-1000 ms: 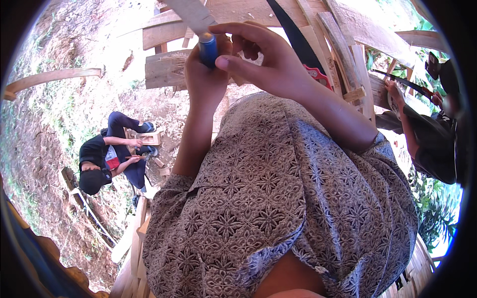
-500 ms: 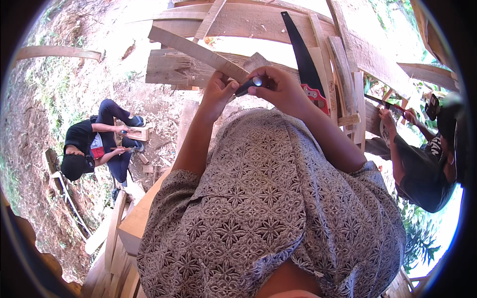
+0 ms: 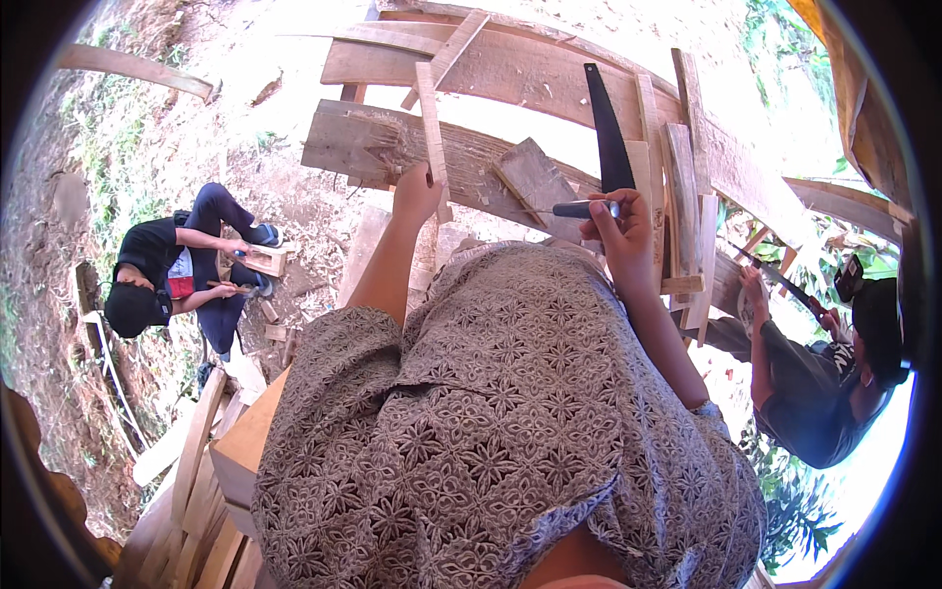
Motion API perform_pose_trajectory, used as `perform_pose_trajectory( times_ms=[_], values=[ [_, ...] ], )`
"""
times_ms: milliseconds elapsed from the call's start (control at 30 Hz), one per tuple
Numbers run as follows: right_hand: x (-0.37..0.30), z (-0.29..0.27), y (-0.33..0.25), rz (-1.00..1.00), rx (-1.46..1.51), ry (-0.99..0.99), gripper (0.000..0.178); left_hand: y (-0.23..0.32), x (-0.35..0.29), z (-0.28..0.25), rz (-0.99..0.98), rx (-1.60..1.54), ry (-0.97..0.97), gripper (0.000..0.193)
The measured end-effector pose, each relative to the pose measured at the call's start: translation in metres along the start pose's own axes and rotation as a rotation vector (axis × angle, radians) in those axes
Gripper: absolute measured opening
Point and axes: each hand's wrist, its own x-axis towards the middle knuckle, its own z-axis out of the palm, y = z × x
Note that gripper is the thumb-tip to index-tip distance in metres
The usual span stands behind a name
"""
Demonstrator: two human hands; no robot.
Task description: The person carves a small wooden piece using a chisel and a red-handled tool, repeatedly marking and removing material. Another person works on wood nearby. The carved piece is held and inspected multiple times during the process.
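Note:
My left hand (image 3: 419, 193) is closed around the lower end of a narrow wooden strip (image 3: 430, 118), which stands out away from me over the planks. In my right hand (image 3: 625, 234) is a dark-handled tool (image 3: 579, 209) with a shiny butt end. Its thin shaft points left, and I cannot tell its exact kind. Left of the shaft, a short flat board (image 3: 535, 180) lies on a rough plank (image 3: 392, 145). Just beyond my right hand lies a hand saw (image 3: 606, 128) with a black blade; its handle is hidden.
Long boards (image 3: 530, 64) stretch across the far side, and several upright wood pieces (image 3: 682, 187) stand at the right. A seated person (image 3: 167, 260) handles a wooden block at the left. Another person (image 3: 824, 363) holds a saw at the right. Stacked timber (image 3: 211, 471) lies lower left.
My hands have moved apart. The left has swung the strip more upright; the right has carried the dark-handled tool to the right, away from the strip. The view has shifted slightly.

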Motion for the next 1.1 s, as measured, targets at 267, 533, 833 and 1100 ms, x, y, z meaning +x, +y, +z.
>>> perform_pose_trajectory(
  times_ms=[267,533,833,1100],
  values=[
    [-0.004,0.016,-0.016,0.042,-0.071,0.002,0.026,0.003,-0.038,0.007,0.168,0.171,0.326,0.088],
    [0.005,0.028,-0.033,0.101,-0.121,0.099,0.026,-0.015,-0.078,0.028,-0.049,-0.094,0.050,0.086],
    [0.012,0.042,-0.031,0.011,0.019,-0.030,0.026,0.006,-0.103,0.013,0.051,-0.092,0.017,0.068],
    [0.033,0.051,-0.021,-0.025,-0.272,-0.271,0.032,0.015,-0.083,0.006,0.066,0.170,0.054,0.068]
  ],
)
